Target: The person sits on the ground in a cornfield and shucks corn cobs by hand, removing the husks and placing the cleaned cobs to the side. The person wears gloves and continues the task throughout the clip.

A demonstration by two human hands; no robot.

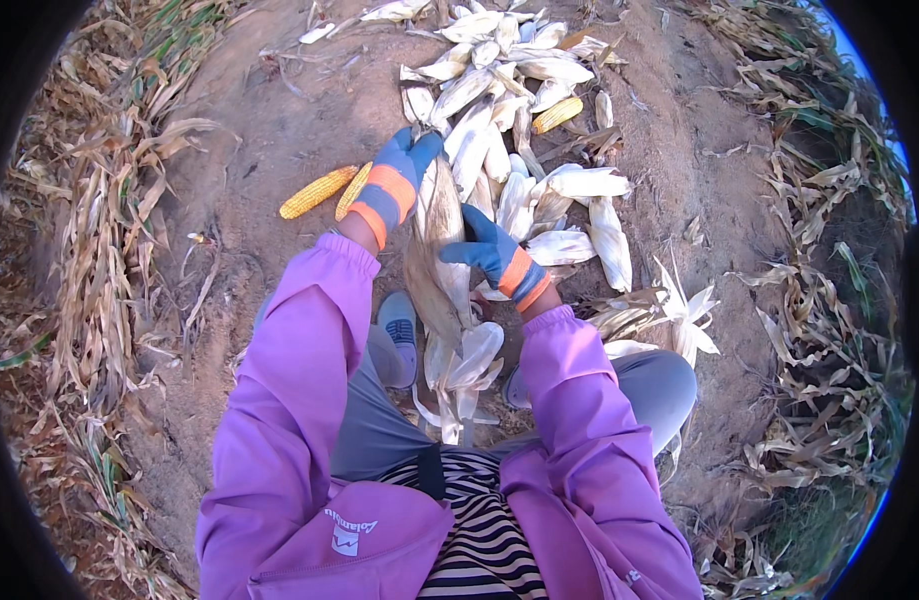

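Observation:
A long unhusked ear of corn in dry tan husk lies lengthwise in front of me. My left hand, in a blue glove with orange and grey bands, grips its far end. On its right side is my right hand, gloved alike. That thumb rests over the husk, while the index finger is spread away from it. Peeled-back pale husks spread between my shoes, nearer to me. Two bare yellow corn cobs lie left of my left hand: one cob in full view, the other cob partly behind the glove.
A heap of pale husks and husk-covered ears stretches away ahead. A yellow cob lies on its right side. Loose husks sit by my right knee. Dry cornstalks line the bare soil on the left, with more stalks on the right.

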